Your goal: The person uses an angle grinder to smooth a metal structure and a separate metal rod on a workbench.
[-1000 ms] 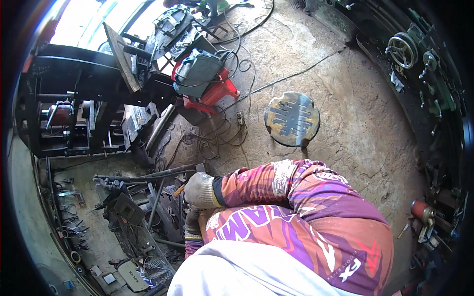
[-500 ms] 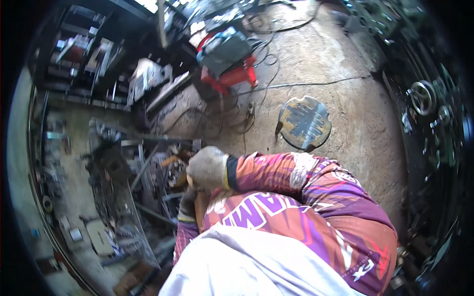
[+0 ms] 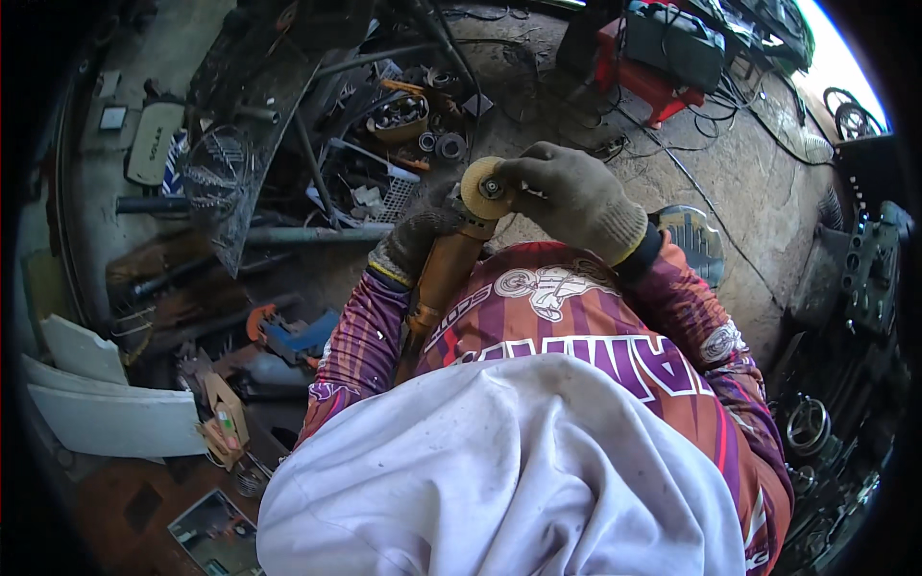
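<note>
Both of my hands wear grey knit gloves. My left hand (image 3: 423,238) is closed around the head end of an angle grinder (image 3: 448,276), whose orange-brown body slants down against my shirt. A round tan disc (image 3: 473,195) with a metal nut at its centre faces up on the grinder's head. My right hand (image 3: 581,200) has its fingers bent at the disc's right edge, thumb and forefinger closed on it. The fingertips of my left hand are partly hidden behind the grinder.
Beyond my hands lie a bin of small metal parts (image 3: 399,117) and a white plastic basket (image 3: 399,197). A red stool (image 3: 653,82) carries a dark case (image 3: 675,43). Cables (image 3: 696,178) cross the floor. At right stands machinery with a handwheel (image 3: 809,425); white panels (image 3: 115,413) lie at left.
My view has swung leftward and down, so the stool now appears farther right. The grinder and its disc, mostly hidden behind my right glove before, now show clearly between my hands.
</note>
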A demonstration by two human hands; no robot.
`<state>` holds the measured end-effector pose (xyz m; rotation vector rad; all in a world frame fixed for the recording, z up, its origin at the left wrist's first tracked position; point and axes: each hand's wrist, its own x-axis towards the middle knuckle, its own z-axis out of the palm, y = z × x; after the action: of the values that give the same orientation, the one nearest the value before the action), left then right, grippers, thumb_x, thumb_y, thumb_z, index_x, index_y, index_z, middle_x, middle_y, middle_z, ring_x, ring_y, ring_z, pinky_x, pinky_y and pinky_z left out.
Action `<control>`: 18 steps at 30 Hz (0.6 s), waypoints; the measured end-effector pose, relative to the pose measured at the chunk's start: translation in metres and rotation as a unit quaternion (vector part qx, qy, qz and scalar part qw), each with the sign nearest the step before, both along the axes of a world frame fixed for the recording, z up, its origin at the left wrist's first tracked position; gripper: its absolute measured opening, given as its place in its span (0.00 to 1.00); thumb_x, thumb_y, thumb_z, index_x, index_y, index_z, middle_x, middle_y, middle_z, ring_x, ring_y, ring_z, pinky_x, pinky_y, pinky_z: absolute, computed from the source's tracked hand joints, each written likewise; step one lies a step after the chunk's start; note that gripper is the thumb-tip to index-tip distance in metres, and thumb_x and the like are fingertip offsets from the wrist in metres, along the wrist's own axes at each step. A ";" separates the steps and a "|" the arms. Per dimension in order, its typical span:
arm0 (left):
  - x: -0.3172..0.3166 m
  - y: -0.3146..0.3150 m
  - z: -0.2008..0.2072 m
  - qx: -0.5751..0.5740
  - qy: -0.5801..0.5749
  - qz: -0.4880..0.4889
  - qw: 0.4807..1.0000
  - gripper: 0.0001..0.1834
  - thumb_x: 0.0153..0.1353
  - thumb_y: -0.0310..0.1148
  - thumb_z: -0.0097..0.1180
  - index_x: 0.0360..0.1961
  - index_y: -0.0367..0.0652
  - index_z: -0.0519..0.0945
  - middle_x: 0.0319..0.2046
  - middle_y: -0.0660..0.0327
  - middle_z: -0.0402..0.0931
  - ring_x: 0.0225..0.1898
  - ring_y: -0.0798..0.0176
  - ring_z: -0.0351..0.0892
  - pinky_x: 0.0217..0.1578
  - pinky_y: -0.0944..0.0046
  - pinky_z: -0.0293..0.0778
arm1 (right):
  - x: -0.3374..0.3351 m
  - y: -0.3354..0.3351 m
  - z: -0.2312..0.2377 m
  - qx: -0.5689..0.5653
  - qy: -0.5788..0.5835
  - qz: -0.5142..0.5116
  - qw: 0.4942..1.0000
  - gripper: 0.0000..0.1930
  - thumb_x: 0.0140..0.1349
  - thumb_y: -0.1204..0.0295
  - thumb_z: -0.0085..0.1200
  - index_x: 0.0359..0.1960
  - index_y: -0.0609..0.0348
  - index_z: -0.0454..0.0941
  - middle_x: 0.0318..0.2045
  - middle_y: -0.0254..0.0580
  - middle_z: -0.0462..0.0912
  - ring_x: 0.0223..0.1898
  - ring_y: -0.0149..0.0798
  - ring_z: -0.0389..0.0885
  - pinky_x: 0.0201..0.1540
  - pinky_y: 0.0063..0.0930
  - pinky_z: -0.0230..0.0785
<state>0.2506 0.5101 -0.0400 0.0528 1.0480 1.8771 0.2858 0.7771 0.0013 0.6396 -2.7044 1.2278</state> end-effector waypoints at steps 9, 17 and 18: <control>-0.002 -0.075 -0.030 0.013 0.008 0.120 0.993 0.44 0.52 0.34 0.68 0.72 0.37 0.65 0.60 0.48 0.76 0.56 0.56 0.81 0.59 0.61 0.77 | -0.049 -0.091 0.020 0.138 -0.057 0.062 0.987 0.15 0.59 0.60 0.64 0.43 0.55 0.86 0.38 0.49 0.86 0.42 0.53 0.86 0.44 0.44 0.80; -0.013 -0.163 -0.052 0.166 -0.069 0.139 0.974 0.45 0.53 0.30 0.66 0.73 0.37 0.63 0.60 0.41 0.74 0.55 0.41 0.82 0.55 0.46 0.83 | -0.093 -0.153 -0.019 -0.051 -0.236 0.077 0.967 0.24 0.68 0.67 0.60 0.64 0.58 0.77 0.43 0.45 0.87 0.40 0.38 0.87 0.44 0.34 0.79; -0.013 -0.173 -0.056 0.171 -0.073 0.145 0.972 0.45 0.53 0.30 0.66 0.73 0.37 0.63 0.60 0.41 0.74 0.55 0.41 0.82 0.55 0.46 0.83 | -0.095 -0.170 -0.014 -0.095 -0.342 0.092 0.930 0.22 0.69 0.70 0.58 0.64 0.62 0.76 0.42 0.42 0.86 0.39 0.34 0.85 0.44 0.31 0.79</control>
<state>0.2375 0.3375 -0.0955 -0.0410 0.6476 2.2749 0.1905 0.6068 -0.0123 0.5177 -3.0234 2.0592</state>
